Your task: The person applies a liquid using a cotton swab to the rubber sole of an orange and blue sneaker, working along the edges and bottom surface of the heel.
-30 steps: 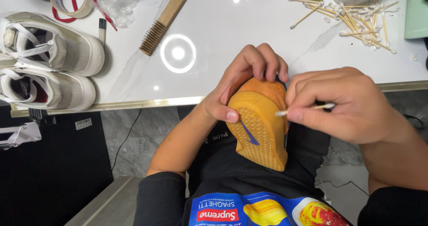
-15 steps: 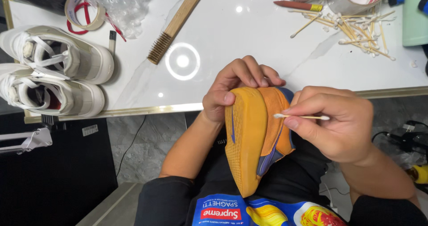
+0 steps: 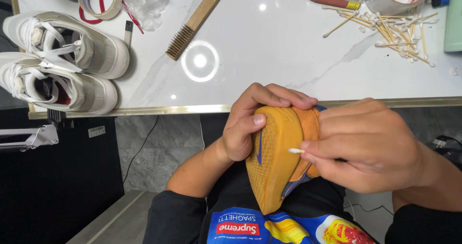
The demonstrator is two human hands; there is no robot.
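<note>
A: Right hand (image 3: 370, 145), fingers (image 3: 327, 150) pinching a cotton swab (image 3: 296, 151). Its white tip touches the edge of the sole of the orange shoe (image 3: 276, 159).

B: Left hand (image 3: 252, 126)?

A: Fingers wrapped over the shoe's upper end, thumb pressed on the sole. Shoe is held sole-outward, tilted, above the lap and just in front of the table (image 3: 269, 75) edge, not resting on it.

B: On the table?

A: Far right: loose pile of cotton swabs (image 3: 402, 34), with a red pencil (image 3: 334, 2) just beside it. Centre: wooden brush (image 3: 197, 20) lying diagonally. Far left: pair of white sneakers (image 3: 60, 63) side by side at the table's edge; tape roll (image 3: 98, 0) and crumpled clear plastic (image 3: 144, 0) behind them. All well apart from the hands.
</note>
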